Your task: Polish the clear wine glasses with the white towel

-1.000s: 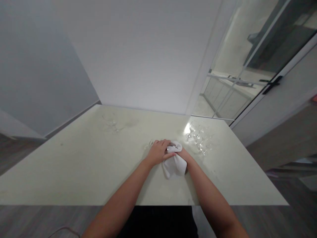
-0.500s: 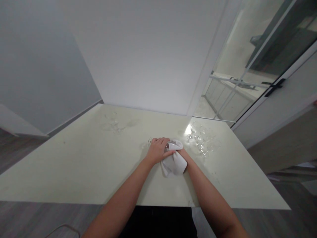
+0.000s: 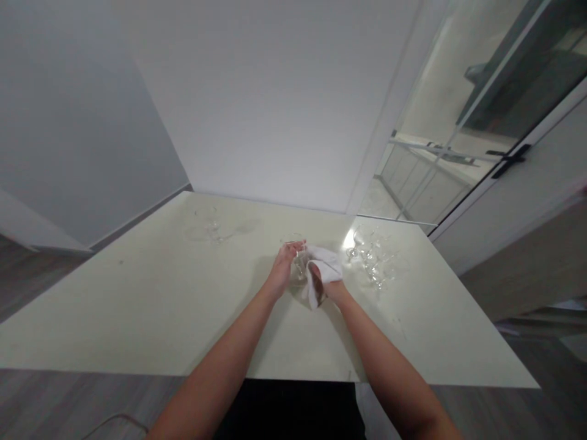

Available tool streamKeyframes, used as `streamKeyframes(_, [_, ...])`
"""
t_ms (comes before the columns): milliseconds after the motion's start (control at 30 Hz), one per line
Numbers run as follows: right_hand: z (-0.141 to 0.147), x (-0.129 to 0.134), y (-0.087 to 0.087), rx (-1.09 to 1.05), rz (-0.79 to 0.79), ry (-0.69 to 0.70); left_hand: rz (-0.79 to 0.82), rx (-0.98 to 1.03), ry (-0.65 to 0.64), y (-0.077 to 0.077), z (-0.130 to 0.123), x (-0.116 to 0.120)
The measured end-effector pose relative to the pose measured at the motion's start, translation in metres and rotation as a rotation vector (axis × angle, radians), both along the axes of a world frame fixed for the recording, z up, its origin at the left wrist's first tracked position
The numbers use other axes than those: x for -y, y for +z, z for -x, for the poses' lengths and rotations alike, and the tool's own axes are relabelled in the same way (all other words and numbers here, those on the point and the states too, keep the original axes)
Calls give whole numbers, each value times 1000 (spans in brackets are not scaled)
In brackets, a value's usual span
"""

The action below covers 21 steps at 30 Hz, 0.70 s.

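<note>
Near the middle of the table, my left hand (image 3: 285,264) is closed around the bowl of a clear stemmed glass (image 3: 299,269). The glass looks upright, with its rim away from me and its foot nearer; its outline is faint. My right hand (image 3: 328,287) grips a white cloth (image 3: 326,260) and holds it against the right side of the glass. The cloth drapes over most of my right fingers and hides them.
Several clear glasses (image 3: 371,256) stand clustered on the right of the pale table (image 3: 137,305). Another stemmed glass (image 3: 213,227) stands at the back left. A white wall (image 3: 275,122) borders the far edge, and a glazed door (image 3: 458,146) is at the right.
The glass has gone from lying tilted sideways under my left hand to more upright. My right hand with the cloth has shifted to its outer right side.
</note>
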State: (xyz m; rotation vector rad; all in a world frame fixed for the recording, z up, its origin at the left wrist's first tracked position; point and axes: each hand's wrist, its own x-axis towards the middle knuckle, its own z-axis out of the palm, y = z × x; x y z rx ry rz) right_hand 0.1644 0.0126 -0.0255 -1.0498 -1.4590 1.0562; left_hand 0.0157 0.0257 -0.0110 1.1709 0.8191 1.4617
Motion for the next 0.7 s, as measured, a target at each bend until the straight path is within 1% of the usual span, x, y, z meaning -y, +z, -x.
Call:
streamKeyframes(67, [7,4,-1,76,-54,77,8,-22,-19,-2,-2,2])
streamKeyframes(133, [9,12,-5,61,2,153,20,-75,-85,-2,-4,7])
streamKeyframes(200, [8,22,-10,-70,174,183,65,-70,-246,2,-4,14])
streamKeyframes(267, [4,31,-12,-222,398,220,129,-3,-447,6,-5,20])
streamKeyframes(300, [3,33,-12,-265,484,241,153,36,-523,8,-5,22])
streamKeyframes(333, [2,34,-12,-263,505,245,169,71,-555,10,-5,23])
streamKeyframes(367, [3,32,-11,-229,474,230,176,96,-536,10,-5,22])
streamKeyframes(400, [3,29,-10,-177,409,195,172,108,-471,9,-6,20])
streamKeyframes(433, [5,24,-9,-92,275,128,160,104,-374,8,-6,17])
streamKeyframes(500, [7,14,-9,-38,209,85,127,55,-162,6,-6,10])
streamKeyframes(533, [7,10,-10,3,171,60,115,25,-86,4,-6,7])
streamKeyframes(567, [7,7,-10,47,139,66,111,3,-44,4,-5,5])
streamKeyframes(600, [6,7,-11,67,119,83,118,1,-39,4,-5,5])
streamKeyframes(633, [5,8,-12,58,119,106,133,21,-68,5,-4,6])
streamKeyframes(700, [3,15,-13,-64,205,159,180,101,-206,7,-3,10])
